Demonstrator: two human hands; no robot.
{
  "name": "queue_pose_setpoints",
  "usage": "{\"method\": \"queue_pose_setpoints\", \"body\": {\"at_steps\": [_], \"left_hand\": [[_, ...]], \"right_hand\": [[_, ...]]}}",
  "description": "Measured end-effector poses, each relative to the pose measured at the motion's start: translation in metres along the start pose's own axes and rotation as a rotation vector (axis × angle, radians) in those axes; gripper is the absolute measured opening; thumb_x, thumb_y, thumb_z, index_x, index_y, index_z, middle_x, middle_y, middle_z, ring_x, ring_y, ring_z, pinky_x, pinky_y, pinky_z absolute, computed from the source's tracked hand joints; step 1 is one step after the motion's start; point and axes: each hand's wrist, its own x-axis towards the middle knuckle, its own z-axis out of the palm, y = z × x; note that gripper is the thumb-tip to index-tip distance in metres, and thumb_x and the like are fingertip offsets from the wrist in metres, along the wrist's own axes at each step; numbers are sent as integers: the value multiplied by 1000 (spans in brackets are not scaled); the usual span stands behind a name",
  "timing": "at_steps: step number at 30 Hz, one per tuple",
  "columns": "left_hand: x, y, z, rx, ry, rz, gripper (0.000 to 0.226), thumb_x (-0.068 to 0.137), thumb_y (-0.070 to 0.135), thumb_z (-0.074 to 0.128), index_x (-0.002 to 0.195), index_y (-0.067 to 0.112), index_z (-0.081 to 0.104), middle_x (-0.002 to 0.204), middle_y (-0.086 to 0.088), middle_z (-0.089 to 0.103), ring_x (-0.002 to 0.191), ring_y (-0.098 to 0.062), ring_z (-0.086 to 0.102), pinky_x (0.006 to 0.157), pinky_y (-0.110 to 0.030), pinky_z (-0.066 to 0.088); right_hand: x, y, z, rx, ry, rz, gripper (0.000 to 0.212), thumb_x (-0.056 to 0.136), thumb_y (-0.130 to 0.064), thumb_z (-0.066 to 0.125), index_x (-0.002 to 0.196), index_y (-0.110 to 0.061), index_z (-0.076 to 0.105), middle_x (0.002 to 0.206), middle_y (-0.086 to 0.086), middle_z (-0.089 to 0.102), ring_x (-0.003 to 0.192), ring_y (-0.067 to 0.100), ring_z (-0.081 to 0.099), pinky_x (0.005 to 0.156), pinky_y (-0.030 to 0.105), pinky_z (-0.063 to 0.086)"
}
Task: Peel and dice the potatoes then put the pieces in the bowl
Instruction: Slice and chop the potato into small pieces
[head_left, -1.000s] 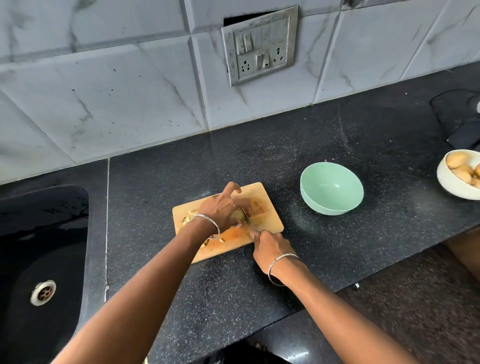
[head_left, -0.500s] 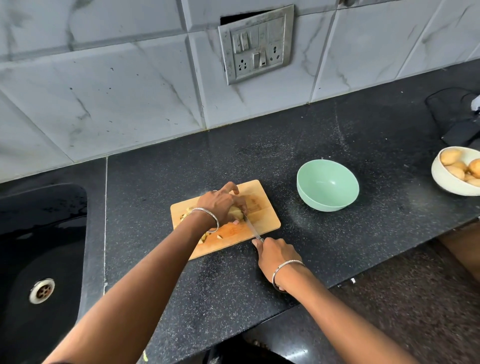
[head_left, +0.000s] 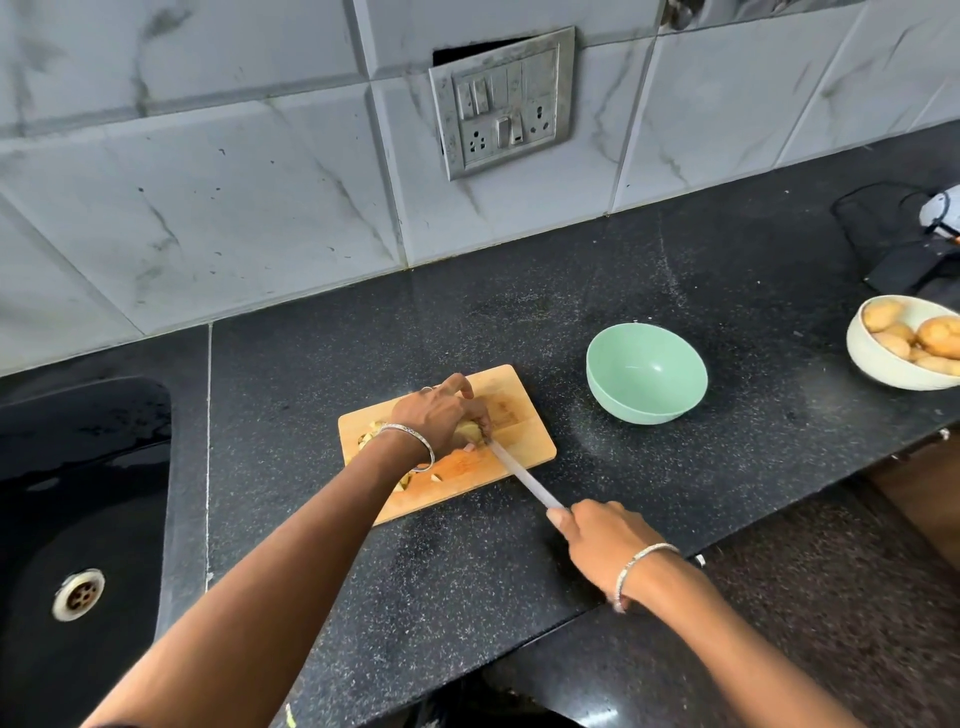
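Note:
A wooden cutting board (head_left: 524, 441) lies on the black counter. My left hand (head_left: 439, 415) presses a yellowish potato piece (head_left: 467, 430) down on the board. My right hand (head_left: 605, 540) grips the handle of a knife (head_left: 524, 478), whose long blade reaches up to the potato under my left fingers. Cut potato pieces (head_left: 402, 480) lie on the board's left part, partly hidden by my left wrist. A mint green bowl (head_left: 647, 371) stands to the right of the board and holds nothing.
A white bowl (head_left: 872, 358) of whole unpeeled potatoes sits at the far right edge. A black sink (head_left: 78, 519) with a metal drain is on the left. Dark cables and a device (head_left: 904, 244) lie at the back right. The counter's front edge runs just behind my right wrist.
My right hand has drawn back toward the counter's front edge, pulling the knife so more of the blade shows. My left hand stays on the potato.

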Motion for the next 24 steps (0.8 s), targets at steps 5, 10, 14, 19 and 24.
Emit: {"method": "queue_pose_setpoints", "body": {"at_steps": [5,10,14,19,24], "left_hand": [[-4,0,4,-70,14,-43,41,81,51,68,119,51,52,133,5,38,106,-25,57,79,-41,54],[-3,12,14,-97,120,-200,60,76,56,70,126,38,42,128,1,49,116,-27,50,91,-44,49],[3,20,23,-180,238,-270,41,80,51,66,113,26,61,114,0,61,108,-26,55,86,-40,50],[2,24,29,-219,311,-305,30,82,41,63,106,24,67,106,1,65,98,-26,60,80,-37,51],[-1,23,32,-235,338,-294,33,82,44,62,107,22,65,106,-1,65,97,-26,59,79,-37,50]], "right_hand": [[0,23,-25,121,-3,40,51,100,-51,29,90,-11,58,73,10,60,64,32,65,71,47,58],[21,19,-16,227,91,71,53,99,-54,28,88,-12,59,87,17,67,77,37,68,70,50,58],[30,8,-3,266,109,60,53,98,-56,28,91,-14,59,92,16,66,84,38,67,75,51,57],[33,4,3,269,125,53,51,98,-57,28,90,-16,58,92,14,66,83,38,67,74,51,57],[37,4,7,281,167,44,53,96,-59,26,86,-17,57,89,13,65,78,37,67,71,50,57]]}}
